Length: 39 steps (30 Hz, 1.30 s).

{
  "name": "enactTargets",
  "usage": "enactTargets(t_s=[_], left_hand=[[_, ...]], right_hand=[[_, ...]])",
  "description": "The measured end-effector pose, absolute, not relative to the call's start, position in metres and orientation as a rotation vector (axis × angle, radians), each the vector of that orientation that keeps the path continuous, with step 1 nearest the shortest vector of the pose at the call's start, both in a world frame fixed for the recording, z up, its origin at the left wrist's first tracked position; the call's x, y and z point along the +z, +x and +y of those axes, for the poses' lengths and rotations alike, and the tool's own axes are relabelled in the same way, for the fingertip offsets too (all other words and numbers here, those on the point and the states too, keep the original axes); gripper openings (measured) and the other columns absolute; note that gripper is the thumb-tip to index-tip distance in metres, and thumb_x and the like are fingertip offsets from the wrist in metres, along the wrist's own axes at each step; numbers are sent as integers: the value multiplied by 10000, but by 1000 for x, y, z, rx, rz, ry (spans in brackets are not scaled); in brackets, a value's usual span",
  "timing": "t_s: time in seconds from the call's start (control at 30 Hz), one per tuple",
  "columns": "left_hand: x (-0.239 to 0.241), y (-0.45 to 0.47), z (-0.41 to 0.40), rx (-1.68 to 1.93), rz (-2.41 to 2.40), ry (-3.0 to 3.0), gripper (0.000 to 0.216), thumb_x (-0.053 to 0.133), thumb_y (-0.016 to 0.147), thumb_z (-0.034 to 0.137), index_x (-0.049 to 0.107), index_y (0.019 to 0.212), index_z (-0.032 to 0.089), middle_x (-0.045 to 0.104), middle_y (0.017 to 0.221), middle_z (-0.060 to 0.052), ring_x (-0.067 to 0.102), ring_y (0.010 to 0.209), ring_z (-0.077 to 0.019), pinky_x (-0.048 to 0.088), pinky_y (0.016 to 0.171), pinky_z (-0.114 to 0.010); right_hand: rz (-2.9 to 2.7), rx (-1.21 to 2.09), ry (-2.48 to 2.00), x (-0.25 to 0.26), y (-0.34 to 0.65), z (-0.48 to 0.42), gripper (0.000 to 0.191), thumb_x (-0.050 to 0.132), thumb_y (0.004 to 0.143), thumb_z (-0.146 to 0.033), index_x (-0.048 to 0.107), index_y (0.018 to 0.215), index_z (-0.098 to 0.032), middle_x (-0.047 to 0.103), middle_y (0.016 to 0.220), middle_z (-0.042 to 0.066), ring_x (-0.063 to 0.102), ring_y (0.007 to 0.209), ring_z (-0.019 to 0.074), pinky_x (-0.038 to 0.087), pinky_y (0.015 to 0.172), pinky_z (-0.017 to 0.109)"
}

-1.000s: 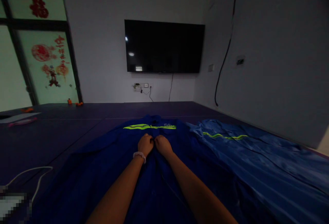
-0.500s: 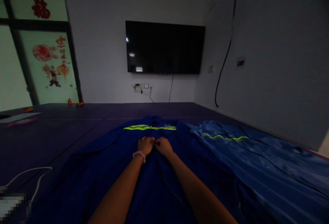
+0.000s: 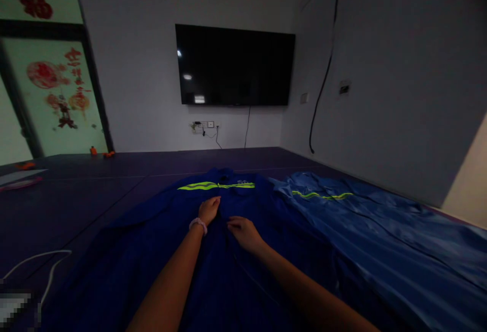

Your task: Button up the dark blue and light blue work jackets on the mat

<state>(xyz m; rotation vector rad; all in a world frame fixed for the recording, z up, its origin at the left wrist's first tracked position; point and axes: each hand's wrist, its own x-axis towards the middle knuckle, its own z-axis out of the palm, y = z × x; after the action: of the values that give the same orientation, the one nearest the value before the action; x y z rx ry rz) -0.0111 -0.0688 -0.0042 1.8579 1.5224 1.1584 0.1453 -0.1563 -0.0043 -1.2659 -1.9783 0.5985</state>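
Note:
A dark blue work jacket (image 3: 160, 251) with a yellow-green reflective stripe (image 3: 215, 186) lies spread out on the dark purple table (image 3: 76, 195) in front of me. My left hand (image 3: 209, 209), with a pale bead bracelet on its wrist, lies flat on the jacket's chest just below the stripe, fingers stretched toward the collar. My right hand (image 3: 243, 231) rests a little nearer to me on the jacket's front. Its fingers are curled and pinch the fabric along the middle seam.
A second, lighter blue jacket (image 3: 380, 230) with the same kind of stripe lies to the right, along the wall. A white cable (image 3: 34, 261) loops at the table's near left. A black TV (image 3: 234, 65) hangs on the far wall. Small orange things (image 3: 101, 153) sit at the far left edge.
My hands, which were together with fingers curled at the jacket's middle, have parted. The left one has stretched flat toward the collar and the right has drawn back toward me. The view shifted slightly right.

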Motion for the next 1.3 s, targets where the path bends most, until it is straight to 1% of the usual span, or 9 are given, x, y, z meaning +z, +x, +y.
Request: enactTargets(t_s=[0.2, 0.33, 0.47, 0.57, 0.7, 0.9, 1.1, 1.2, 1.3], left_hand=[[1, -19, -80, 1373, 1345, 1636, 417, 366, 840, 375, 567, 1113, 133, 645, 1061, -97, 563, 1031, -193, 389, 918, -316], [3, -25, -99, 1368, 1244, 1555, 330, 530, 749, 371, 615, 962, 135, 672, 934, -88, 598, 932, -195, 427, 851, -304], [4, -27, -130, 1203, 1231, 1622, 196, 590, 685, 217, 597, 867, 144, 659, 911, -63, 597, 888, -161, 444, 807, -265], [5, -24, -155, 1128, 1343, 1776, 201, 548, 667, 111, 589, 859, 150, 650, 938, -54, 591, 907, -156, 442, 823, -265], [7, -17, -176, 1115, 1483, 1978, 215, 543, 660, 98, 615, 849, 170, 653, 956, -44, 588, 933, -172, 424, 880, -288], [3, -12, -179, 1076, 1500, 2142, 224, 594, 642, 91, 643, 848, 168, 610, 1081, -81, 555, 1019, -205, 414, 913, -315], [5, -13, -180, 1075, 1427, 2268, 43, 595, 682, 133, 618, 703, 163, 615, 897, -70, 552, 910, -197, 416, 847, -322], [9, -13, -182, 1064, 1519, 2283, 35, 621, 672, 180, 617, 706, 173, 607, 876, -65, 529, 903, -213, 401, 822, -338], [11, -12, -184, 1031, 1541, 2251, 51, 615, 683, 222, 612, 700, 174, 609, 825, -56, 537, 842, -201, 402, 765, -315]], right_hand=[[-2010, 584, -1272, -3, 143, -168, 268, 511, 784, -268, 695, 958, -178, 571, 1196, 99, 512, 1120, 212, 380, 938, 302], [-2005, 672, -1211, 0, 148, -162, 361, 426, 847, -394, 715, 844, -176, 589, 1171, 95, 526, 1100, 216, 385, 925, 319], [-1984, 756, -1167, 3, 151, -158, 495, 382, 846, -509, 710, 741, -153, 603, 1142, 113, 531, 1090, 236, 385, 911, 329], [-2007, 799, -1137, 5, 154, -158, 400, 536, 752, -517, 714, 742, -159, 596, 1145, 127, 512, 1111, 247, 392, 894, 327], [-2015, 804, -1119, 6, 157, -161, 248, 707, 611, -395, 723, 743, -186, 592, 1146, 114, 531, 1079, 245, 419, 843, 312], [-2016, 628, -1141, 6, 147, -170, 153, 672, 652, -334, 705, 622, -187, 671, 910, 79, 599, 907, 197, 435, 751, 267], [-1898, 504, -1190, 7, 143, -169, 92, 592, 666, -185, 666, 612, -179, 675, 786, 53, 605, 792, 170, 429, 701, 245], [-1686, 627, -1287, 8, 151, -162, 143, 555, 691, -231, 638, 590, -172, 652, 644, 27, 587, 643, 161, 409, 597, 243], [-1397, 1000, -1270, 8, 160, -155, 166, 565, 677, -268, 602, 549, -168, 601, 526, -7, 547, 537, 144, 384, 527, 236]])
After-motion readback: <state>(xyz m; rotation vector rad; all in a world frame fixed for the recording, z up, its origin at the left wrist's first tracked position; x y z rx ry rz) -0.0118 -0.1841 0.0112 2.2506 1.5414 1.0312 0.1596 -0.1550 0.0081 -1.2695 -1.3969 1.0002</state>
